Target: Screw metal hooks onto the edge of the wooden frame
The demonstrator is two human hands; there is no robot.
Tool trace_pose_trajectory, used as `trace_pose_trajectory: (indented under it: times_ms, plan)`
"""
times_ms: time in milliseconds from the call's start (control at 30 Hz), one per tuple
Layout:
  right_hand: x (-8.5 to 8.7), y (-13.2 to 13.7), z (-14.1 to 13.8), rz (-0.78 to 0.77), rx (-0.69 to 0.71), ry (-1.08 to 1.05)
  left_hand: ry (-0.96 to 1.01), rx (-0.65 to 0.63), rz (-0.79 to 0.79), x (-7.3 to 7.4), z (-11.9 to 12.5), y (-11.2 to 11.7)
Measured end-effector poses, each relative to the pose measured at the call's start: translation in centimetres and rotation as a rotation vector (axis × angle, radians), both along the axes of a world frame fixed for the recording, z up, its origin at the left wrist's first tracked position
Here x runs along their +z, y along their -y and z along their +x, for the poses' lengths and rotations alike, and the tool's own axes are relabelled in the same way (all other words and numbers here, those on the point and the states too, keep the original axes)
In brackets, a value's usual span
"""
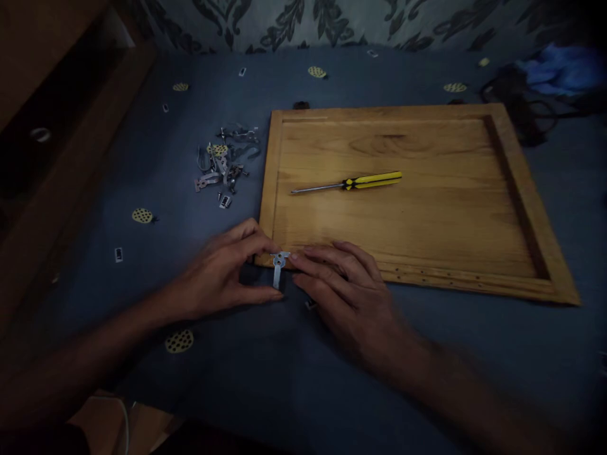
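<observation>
Blue pineapple-print cloth, wooden panel on it
I see the left hand pinching a metal bracket at the panel's near-left corner, seemingly steadying it; whether the right hand beside it grips, I can't tell

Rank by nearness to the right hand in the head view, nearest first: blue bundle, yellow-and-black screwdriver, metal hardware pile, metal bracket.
1. Metal bracket: left, by the fingertips of the right hand.
2. Yellow-and-black screwdriver: beyond the hand, on the framed wooden panel.
3. Metal hardware pile: left of the panel.
4. Blue bundle: at the far right.
</observation>
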State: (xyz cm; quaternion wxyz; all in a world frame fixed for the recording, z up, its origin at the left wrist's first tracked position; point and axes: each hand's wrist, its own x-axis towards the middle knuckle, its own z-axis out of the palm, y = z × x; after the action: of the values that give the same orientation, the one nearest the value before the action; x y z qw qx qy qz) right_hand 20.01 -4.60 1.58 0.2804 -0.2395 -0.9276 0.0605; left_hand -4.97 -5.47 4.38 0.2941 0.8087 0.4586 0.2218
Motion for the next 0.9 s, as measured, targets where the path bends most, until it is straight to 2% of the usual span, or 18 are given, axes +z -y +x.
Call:
trace_pose_trajectory:
  times_ms: [600,900]
  plan:
    - [-0.42,0.20,0.22,0.005,0.027,0.048,-0.002,-0.008,0.042,-0.19,-0.04,0.05]
    - [0.05,0.18,0.43,0.012,0.008,0.098,0.018,0.015,-0.010,0.00,-0.01,0.10]
